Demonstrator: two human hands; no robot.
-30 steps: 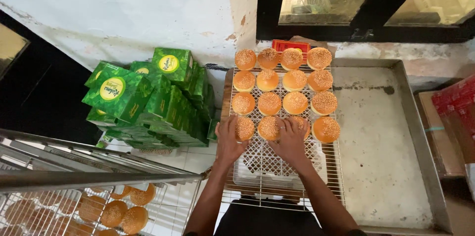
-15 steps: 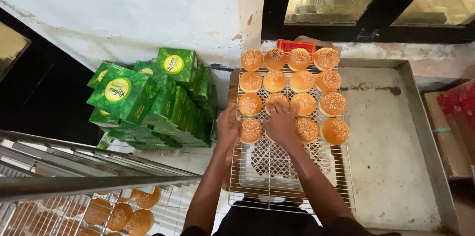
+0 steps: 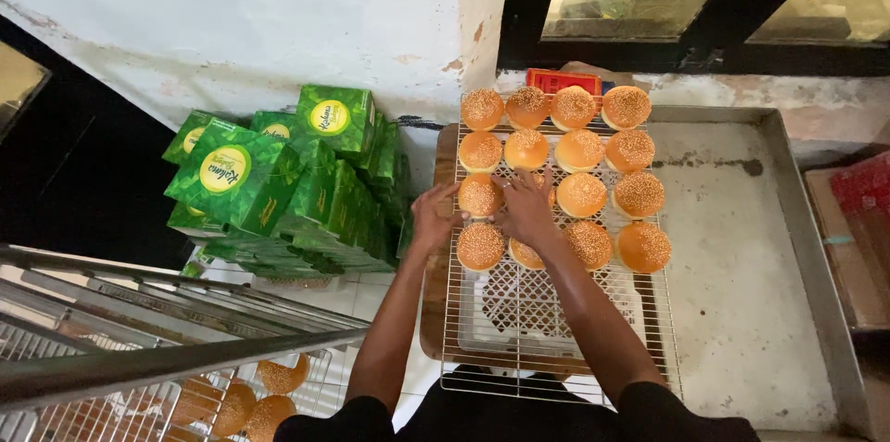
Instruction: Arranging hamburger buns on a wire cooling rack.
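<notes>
- While we look down from above, we see our two bare hands on a wire rack [image 3: 556,331] full of sesame buns [image 3: 579,150].
- Our left hand [image 3: 434,217] sits at the left edge of the rack. Its fingers touch one bun in the third row [image 3: 479,195], and another bun [image 3: 481,246] lies just below that hand.
- Our right hand [image 3: 526,208] lies flat on top of the next bun in that row, which is mostly hidden under it.
- The left grip is loose, with the fingers spread and only touching. The right grip is also loose: the palm faces down over the bun, and we cannot tell if the fingers curl around it.
- The buns lie right under and just in front of the hands, so both hands are about equally close. The buns are round, so no side is the long one. The rack's long side runs from us toward the wall.
- The buns look golden-orange and shiny, with pale seeds on top. They sit in neat rows of four at the far end of the rack, and the near end shows bare wire.
- The rack rests on a wooden board [image 3: 436,312] next to a big metal tray [image 3: 742,312] on the surface.
- Green boxes [image 3: 278,192] are stacked to the left, and more buns [image 3: 250,400] sit on a lower rack.
</notes>
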